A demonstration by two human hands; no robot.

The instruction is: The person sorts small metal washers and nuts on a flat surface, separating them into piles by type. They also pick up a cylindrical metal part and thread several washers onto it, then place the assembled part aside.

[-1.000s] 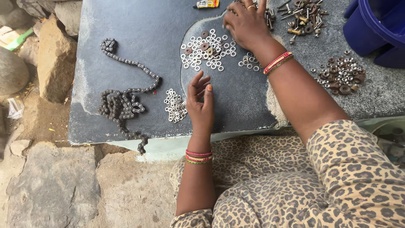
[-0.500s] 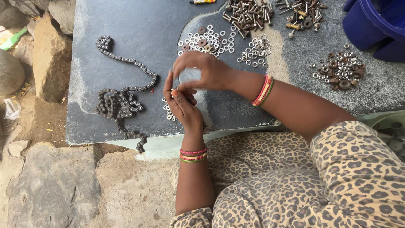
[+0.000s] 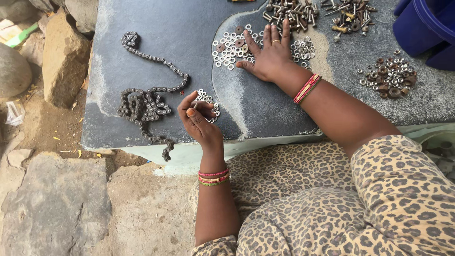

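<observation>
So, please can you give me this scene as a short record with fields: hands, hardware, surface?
left hand: raised over the slab edge, fingertips pinching a small metal piece
right hand: flat on the slab, fingers spread on the washers
small washer pile: beside left hand
chain: loose, partly bunched
bolts: top edge
rusty nuts: far right
surface: dark stone slab

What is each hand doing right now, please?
Left hand: closed, pinching a small metal piece; its kind cannot be told.
Right hand: open, flat on the washers, holding nothing.
</observation>
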